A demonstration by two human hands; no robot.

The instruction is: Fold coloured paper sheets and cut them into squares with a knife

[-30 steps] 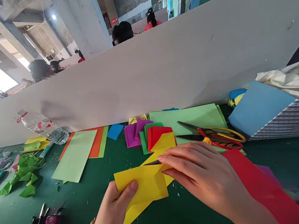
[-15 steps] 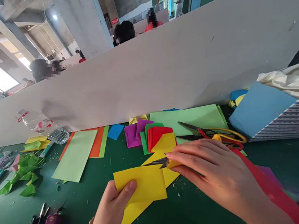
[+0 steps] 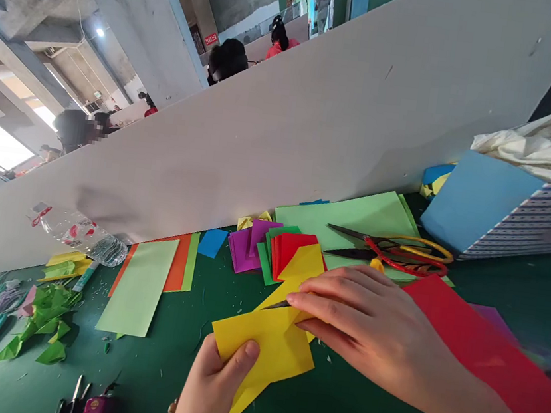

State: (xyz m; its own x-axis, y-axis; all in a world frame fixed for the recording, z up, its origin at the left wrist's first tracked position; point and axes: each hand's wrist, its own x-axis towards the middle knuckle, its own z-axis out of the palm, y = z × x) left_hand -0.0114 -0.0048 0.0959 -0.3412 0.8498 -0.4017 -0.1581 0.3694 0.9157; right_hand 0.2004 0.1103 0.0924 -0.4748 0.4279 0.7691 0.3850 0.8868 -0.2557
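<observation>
My left hand (image 3: 218, 384) pinches a sheet of yellow paper (image 3: 263, 346) at its left end, thumb on top. My right hand (image 3: 357, 317) is closed round a pair of scissors. A dark blade (image 3: 277, 305) pokes out past the fingertips and lies at the upper edge of the paper; a bit of yellow handle (image 3: 377, 264) shows above the knuckles. Most of the scissors are hidden by the hand. More yellow paper (image 3: 302, 263) lies beneath, running diagonally across the table.
Red, green and purple paper pieces (image 3: 246, 251) lie beyond my hands. Large scissors (image 3: 395, 251) rest on light green sheets (image 3: 349, 219). Red paper (image 3: 488, 353) lies under my right arm. A plastic bottle (image 3: 84, 234) and pale green paper (image 3: 140, 287) are left, a blue box (image 3: 479, 201) right.
My right hand and the scissors have shifted slightly left and down, and less of the blades shows. My left hand has moved a little right and down with the yellow paper.
</observation>
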